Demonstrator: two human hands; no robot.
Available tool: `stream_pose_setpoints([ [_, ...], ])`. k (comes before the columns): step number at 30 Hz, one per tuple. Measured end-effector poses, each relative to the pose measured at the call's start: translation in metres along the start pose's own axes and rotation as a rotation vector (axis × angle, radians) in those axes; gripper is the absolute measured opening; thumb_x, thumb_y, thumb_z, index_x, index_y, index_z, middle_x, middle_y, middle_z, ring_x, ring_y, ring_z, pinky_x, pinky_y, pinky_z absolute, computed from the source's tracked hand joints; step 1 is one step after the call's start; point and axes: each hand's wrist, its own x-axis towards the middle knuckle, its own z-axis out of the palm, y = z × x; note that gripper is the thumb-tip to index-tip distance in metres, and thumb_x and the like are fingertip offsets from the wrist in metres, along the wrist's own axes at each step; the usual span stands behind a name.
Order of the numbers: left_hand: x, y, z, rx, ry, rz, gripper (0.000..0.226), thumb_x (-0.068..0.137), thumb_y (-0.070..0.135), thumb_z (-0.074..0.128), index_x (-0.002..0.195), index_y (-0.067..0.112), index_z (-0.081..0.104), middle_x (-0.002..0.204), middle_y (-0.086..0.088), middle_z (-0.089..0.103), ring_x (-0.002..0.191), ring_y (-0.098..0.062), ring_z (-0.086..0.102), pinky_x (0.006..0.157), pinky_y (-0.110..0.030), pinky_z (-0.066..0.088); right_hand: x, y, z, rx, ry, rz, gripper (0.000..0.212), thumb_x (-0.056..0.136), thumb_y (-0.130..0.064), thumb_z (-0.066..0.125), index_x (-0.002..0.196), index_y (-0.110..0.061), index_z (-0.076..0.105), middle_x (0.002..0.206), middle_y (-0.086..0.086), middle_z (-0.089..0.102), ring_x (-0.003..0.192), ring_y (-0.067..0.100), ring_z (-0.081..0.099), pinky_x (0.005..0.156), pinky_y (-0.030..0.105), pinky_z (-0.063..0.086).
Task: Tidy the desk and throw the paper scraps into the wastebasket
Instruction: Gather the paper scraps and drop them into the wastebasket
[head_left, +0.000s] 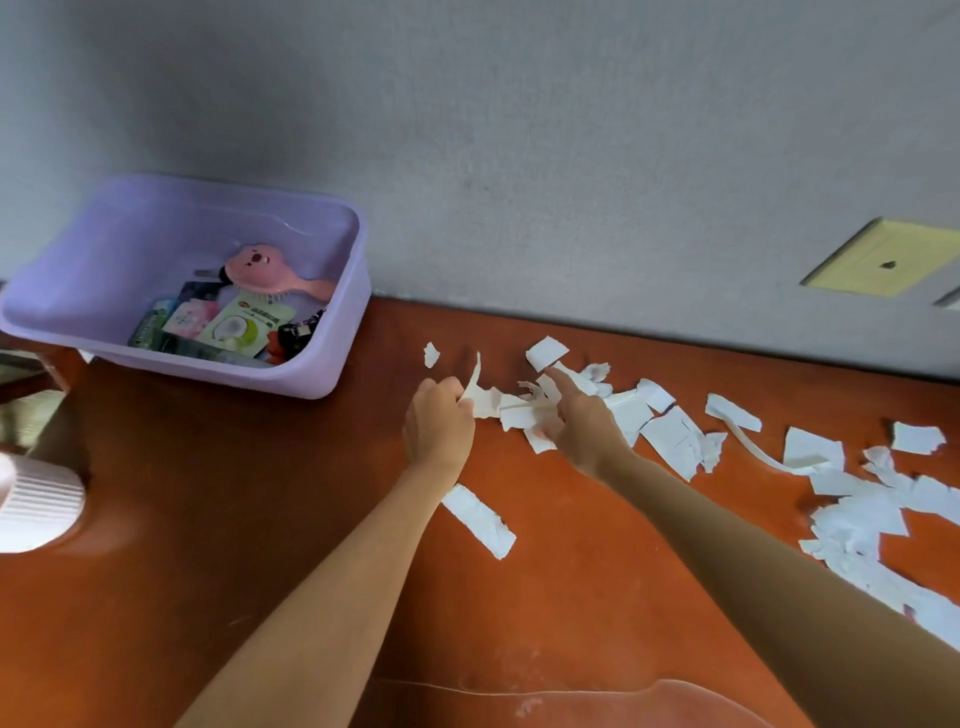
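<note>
Paper scraps (670, 441) lie mostly uncollected along the red-brown desk (208, 519) by the wall, tidying seemingly barely begun: left hand (439, 421) pinches a small bunch, right hand (576, 421) reaches among them, forefinger out, grip unclear.

Head camera looks forward and down, close over the desk (208, 519).

Reddish-brown wooden desk top (260, 545): uniform colour, glossy. White torn paper scraps (670, 436): plain white. Lilac rectangular plastic tub (322, 374): single colour. Pink plastic hairbrush (270, 270): cartoon face printed. Grey plaster wall (571, 156): unpatterned. Pale yellow square wall plate (883, 260). White round ribbed container (36, 504): ridged stripes.
</note>
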Motion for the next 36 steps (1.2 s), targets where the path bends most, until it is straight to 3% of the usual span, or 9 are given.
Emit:
stream_pose_setpoints([
  [4, 0.003, -0.013, -0.01, -0.076, 0.04, -0.065, 0.015, 0.09, 0.014, 0.055, 0.093, 0.003, 0.066, 0.104, -0.008, 0.059, 0.085, -0.014, 0.054, 0.069, -0.017, 0.043, 0.013, -0.007, 0.004, -0.019, -0.005, 0.056, 0.046, 0.088, -0.005, 0.057, 0.133, -0.009, 0.045, 0.12, 0.015, 0.062, 0.105, 0.03, 0.06, 0.081, 0.031, 0.049],
  [9, 0.001, -0.027, -0.025, -0.17, 0.025, -0.113, 0.01, 0.086, 0.009, 0.057, 0.076, 0.01, 0.057, 0.067, 0.005, 0.053, 0.081, -0.018, 0.056, 0.058, -0.017, 0.041, 0.011, -0.01, 0.011, -0.061, 0.001, 0.095, 0.03, 0.088, -0.006, 0.055, 0.118, -0.003, 0.059, 0.112, 0.016, 0.065, 0.101, 0.03, 0.061, 0.071, 0.026, 0.04],
  [11, -0.005, -0.031, -0.031, -0.191, 0.016, -0.121, 0.012, 0.084, 0.008, 0.057, 0.073, 0.011, 0.054, 0.064, 0.007, 0.049, 0.083, -0.021, 0.057, 0.058, -0.017, 0.041, 0.006, -0.01, 0.013, -0.017, -0.022, 0.103, 0.027, 0.087, -0.009, 0.059, 0.112, -0.001, 0.062, 0.11, 0.015, 0.065, 0.096, 0.028, 0.061, 0.068, 0.023, 0.041],
  [14, -0.014, -0.037, -0.04, -0.235, -0.013, -0.124, 0.009, 0.083, 0.007, 0.059, 0.078, 0.013, 0.054, 0.073, 0.004, 0.055, 0.09, -0.023, 0.058, 0.061, -0.018, 0.042, -0.01, -0.012, 0.011, 0.089, -0.048, 0.104, 0.023, 0.084, -0.012, 0.066, 0.104, 0.0, 0.065, 0.094, 0.008, 0.063, 0.081, 0.019, 0.056, 0.056, 0.013, 0.036],
  [18, -0.031, -0.045, -0.052, -0.25, -0.026, -0.137, 0.015, 0.084, 0.006, 0.061, 0.098, 0.01, 0.062, 0.094, -0.003, 0.065, 0.096, -0.02, 0.06, 0.073, -0.023, 0.047, -0.044, -0.019, 0.023, 0.121, -0.277, 0.024, 0.019, 0.08, -0.013, 0.07, 0.096, -0.004, 0.067, 0.102, 0.006, 0.067, 0.094, 0.018, 0.062, 0.071, 0.015, 0.046],
  [20, -0.043, -0.048, -0.054, -0.214, -0.035, -0.132, 0.017, 0.086, 0.007, 0.059, 0.102, 0.006, 0.065, 0.1, -0.008, 0.068, 0.096, -0.02, 0.061, 0.074, -0.023, 0.047, -0.058, -0.024, 0.036, 0.095, -0.332, 0.022, 0.023, 0.078, -0.012, 0.072, 0.098, -0.003, 0.066, 0.11, 0.01, 0.068, 0.1, 0.021, 0.064, 0.069, 0.015, 0.048],
  [26, -0.06, -0.062, -0.058, -0.171, 0.011, -0.164, 0.014, 0.089, 0.006, 0.054, 0.098, 0.005, 0.064, 0.101, -0.009, 0.067, 0.093, -0.019, 0.058, 0.066, -0.018, 0.044, -0.071, -0.037, 0.059, -0.06, -0.179, 0.031, 0.046, 0.079, -0.019, 0.073, 0.116, -0.01, 0.048, 0.113, 0.01, 0.064, 0.095, 0.027, 0.064, 0.075, 0.028, 0.052],
  [31, -0.062, -0.064, -0.063, -0.162, 0.027, -0.146, 0.015, 0.09, 0.006, 0.053, 0.099, 0.003, 0.064, 0.099, -0.01, 0.067, 0.081, -0.012, 0.055, 0.057, -0.011, 0.04, -0.07, -0.038, 0.065, -0.135, -0.155, 0.045, 0.027, 0.081, -0.019, 0.071, 0.103, -0.007, 0.062, 0.109, 0.008, 0.068, 0.094, 0.024, 0.066, 0.067, 0.022, 0.047],
  [36, -0.049, -0.059, -0.064, -0.153, -0.022, -0.085, 0.011, 0.09, 0.01, 0.055, 0.095, 0.004, 0.064, 0.089, -0.004, 0.062, 0.081, -0.014, 0.057, 0.066, -0.019, 0.043, -0.063, -0.037, 0.059, -0.066, -0.072, 0.097, 0.016, 0.084, -0.014, 0.066, 0.097, -0.004, 0.068, 0.101, 0.01, 0.07, 0.077, 0.017, 0.062, 0.06, 0.015, 0.046],
])
